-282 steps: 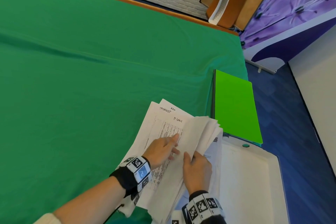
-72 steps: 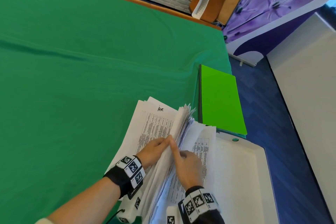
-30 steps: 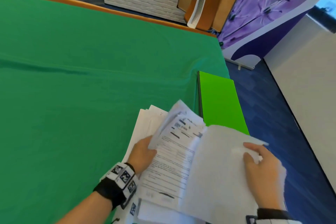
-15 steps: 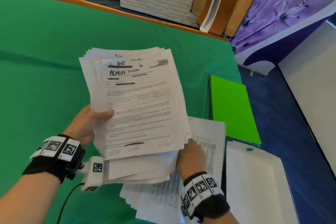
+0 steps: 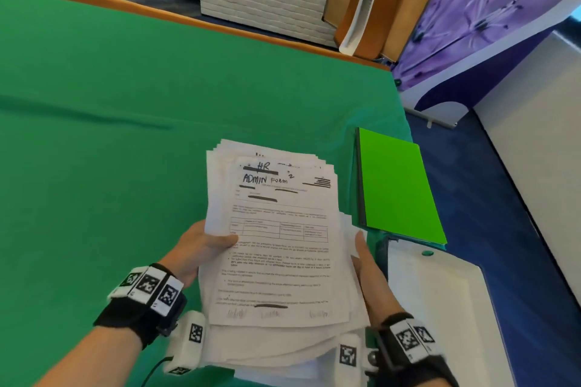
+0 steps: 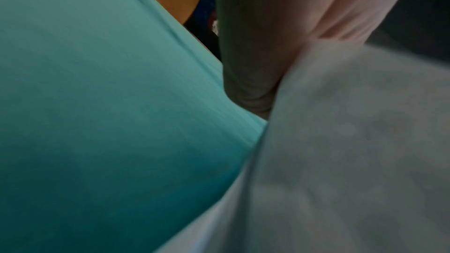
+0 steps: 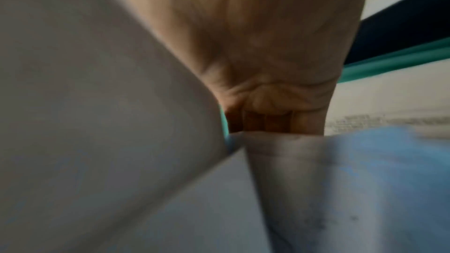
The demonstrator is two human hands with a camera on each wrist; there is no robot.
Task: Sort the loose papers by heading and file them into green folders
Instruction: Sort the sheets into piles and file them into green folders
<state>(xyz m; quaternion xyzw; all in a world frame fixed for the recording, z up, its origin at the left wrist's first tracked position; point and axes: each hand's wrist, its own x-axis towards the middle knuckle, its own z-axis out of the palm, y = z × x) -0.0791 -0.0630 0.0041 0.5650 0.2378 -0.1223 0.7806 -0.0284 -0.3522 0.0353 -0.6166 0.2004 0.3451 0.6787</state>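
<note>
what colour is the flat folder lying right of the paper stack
Bright lime-green folder, with a dark spine edge; clearest in the head view.

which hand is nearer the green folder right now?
Right. The right hand holds the paper stack's right edge, just short of the green folder's near corner; the left hand grips the far edge.
</note>
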